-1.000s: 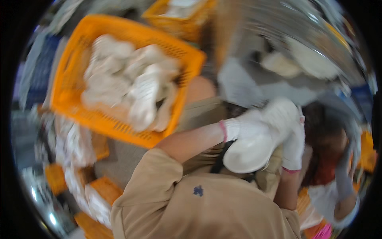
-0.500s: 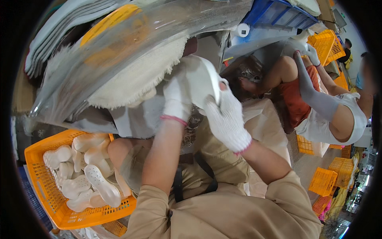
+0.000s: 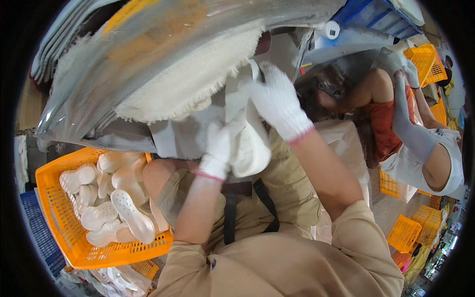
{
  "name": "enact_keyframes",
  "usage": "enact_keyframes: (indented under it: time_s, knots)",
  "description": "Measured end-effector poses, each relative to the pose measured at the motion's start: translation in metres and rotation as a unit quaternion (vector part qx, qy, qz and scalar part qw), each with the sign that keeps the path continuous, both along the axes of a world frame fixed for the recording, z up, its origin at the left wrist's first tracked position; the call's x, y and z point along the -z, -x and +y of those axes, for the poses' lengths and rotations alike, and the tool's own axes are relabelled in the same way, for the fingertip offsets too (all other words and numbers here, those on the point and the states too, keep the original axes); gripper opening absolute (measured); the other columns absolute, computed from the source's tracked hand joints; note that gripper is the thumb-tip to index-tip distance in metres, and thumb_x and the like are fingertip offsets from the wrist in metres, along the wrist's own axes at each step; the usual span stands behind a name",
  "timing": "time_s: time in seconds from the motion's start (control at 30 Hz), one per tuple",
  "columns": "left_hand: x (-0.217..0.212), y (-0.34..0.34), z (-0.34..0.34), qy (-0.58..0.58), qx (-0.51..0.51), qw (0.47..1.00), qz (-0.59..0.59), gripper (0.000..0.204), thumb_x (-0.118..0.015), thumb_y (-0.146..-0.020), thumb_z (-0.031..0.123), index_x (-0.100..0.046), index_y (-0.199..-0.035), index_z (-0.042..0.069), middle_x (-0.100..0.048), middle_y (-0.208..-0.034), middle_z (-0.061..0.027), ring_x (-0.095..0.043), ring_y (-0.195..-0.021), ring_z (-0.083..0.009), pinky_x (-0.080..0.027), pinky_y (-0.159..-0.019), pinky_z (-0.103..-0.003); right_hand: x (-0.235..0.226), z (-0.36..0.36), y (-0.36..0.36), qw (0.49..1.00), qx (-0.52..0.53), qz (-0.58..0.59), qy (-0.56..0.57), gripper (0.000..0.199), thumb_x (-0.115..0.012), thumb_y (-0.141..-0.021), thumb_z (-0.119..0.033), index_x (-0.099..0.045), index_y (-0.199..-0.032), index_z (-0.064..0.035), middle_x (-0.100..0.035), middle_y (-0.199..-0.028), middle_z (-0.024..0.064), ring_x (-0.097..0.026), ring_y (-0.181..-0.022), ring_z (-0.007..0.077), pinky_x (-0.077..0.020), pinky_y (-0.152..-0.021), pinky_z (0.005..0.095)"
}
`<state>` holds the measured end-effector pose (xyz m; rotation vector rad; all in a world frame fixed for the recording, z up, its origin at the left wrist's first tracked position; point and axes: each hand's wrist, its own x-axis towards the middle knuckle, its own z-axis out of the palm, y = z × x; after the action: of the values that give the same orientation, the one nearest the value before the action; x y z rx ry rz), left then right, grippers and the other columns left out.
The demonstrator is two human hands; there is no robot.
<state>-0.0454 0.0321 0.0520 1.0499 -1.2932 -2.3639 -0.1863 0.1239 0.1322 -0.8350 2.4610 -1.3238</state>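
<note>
Both gloved hands, left hand (image 3: 216, 148) and right hand (image 3: 277, 101), raised, clasp a white shoe sole (image 3: 250, 148).

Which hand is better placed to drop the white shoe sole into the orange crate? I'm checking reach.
Probably the left hand: it grips the white moulded shoe sole on the side of the orange plastic crate; the right hand is higher up.
</note>
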Motion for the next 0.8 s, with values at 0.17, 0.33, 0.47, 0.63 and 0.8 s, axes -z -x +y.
enact_keyframes:
  time_s: [0.17,0.33,0.47,0.63,0.8]
  knots:
    - [0.007,0.085,0.038,-0.122,-0.174,0.969,0.126,0.04,-0.074,-0.103,0.031,-0.068,-0.125,-0.001,-0.07,-0.107,-0.0075,-0.071,-0.098,-0.0234,-0.059,-0.084,-0.037,-0.005,0.043,-0.031,0.989,-0.01,-0.037,0.143,0.061,-0.074,-0.089,-0.035,-0.06,-0.139,-0.0025,-0.07,-0.113,0.0225,-0.068,-0.112,0.041,-0.0536,-0.101,0.0415]
    - [0.022,0.107,-0.016,-0.137,-0.037,0.986,0.089,0.054,-0.071,-0.104,0.044,-0.064,-0.138,0.003,-0.07,-0.132,-0.0134,-0.07,-0.115,-0.0277,-0.056,-0.103,-0.043,0.018,0.023,0.002,0.995,0.094,0.02,0.042,0.053,-0.075,-0.078,-0.024,-0.062,-0.123,0.0017,-0.072,-0.113,0.0274,-0.071,-0.11,0.0455,-0.0569,-0.097,0.047]
    - [0.023,0.044,-0.078,0.413,0.102,0.878,-0.219,0.047,-0.07,-0.105,0.042,-0.072,-0.127,0.001,-0.074,-0.117,-0.0125,-0.068,-0.105,-0.0194,-0.054,-0.09,-0.033,0.045,-0.006,0.042,0.996,0.059,-0.064,-0.026,0.051,-0.069,-0.082,-0.036,-0.072,-0.111,0.0061,-0.073,-0.108,0.0335,-0.071,-0.112,0.0486,-0.0562,-0.101,0.049]
    - [0.021,0.0,-0.035,0.234,0.182,0.951,-0.092,0.04,-0.07,-0.103,0.032,-0.073,-0.128,0.001,-0.078,-0.115,-0.0145,-0.073,-0.098,-0.0196,-0.055,-0.091,-0.039,0.011,-0.024,0.03,0.992,0.06,-0.107,0.004,0.05,-0.068,-0.086,-0.037,-0.075,-0.108,0.0074,-0.074,-0.108,0.0342,-0.072,-0.111,0.048,-0.0565,-0.101,0.0494]
    - [0.044,0.081,-0.01,0.188,-0.024,0.966,0.177,0.045,-0.076,-0.101,0.034,-0.07,-0.132,0.001,-0.075,-0.118,-0.0096,-0.07,-0.102,-0.0203,-0.055,-0.092,-0.036,-0.038,0.028,-0.031,0.99,-0.062,0.109,-0.063,0.073,-0.082,-0.08,-0.042,-0.065,-0.132,0.0058,-0.062,-0.142,0.0297,-0.06,-0.134,0.0434,-0.0471,-0.114,0.0466]
